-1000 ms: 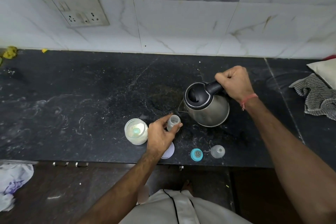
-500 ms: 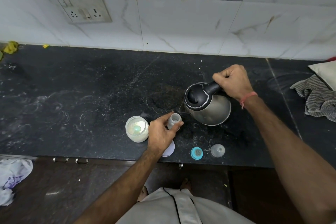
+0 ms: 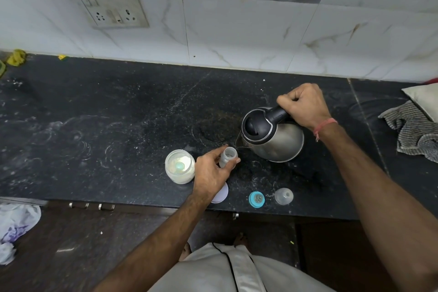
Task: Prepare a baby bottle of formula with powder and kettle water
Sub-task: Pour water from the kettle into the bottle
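Observation:
A small clear baby bottle (image 3: 228, 156) stands open-topped on the black counter (image 3: 94, 125). My left hand (image 3: 212, 174) holds it between thumb and fingers. My right hand (image 3: 304, 106) grips the black handle of a steel kettle (image 3: 272, 135), tilted so its spout sits just right of the bottle's mouth. An open jar of white powder (image 3: 180, 166) with a pale green scoop inside stands left of my left hand. A blue bottle ring with teat (image 3: 256, 199) and a clear cap (image 3: 284, 196) lie near the counter's front edge.
A round pale lid (image 3: 221, 193) lies partly under my left wrist. A striped cloth (image 3: 412, 130) and a pillow-like thing sit at the right edge. A wall socket plate (image 3: 111, 5) is on the tiled wall. A crumpled bag (image 3: 16, 223) lies on the floor, left.
The view has shifted slightly. The kettle is tilted a little more, its spout nearer the bottle's mouth. My left hand keeps holding the bottle in the same spot.

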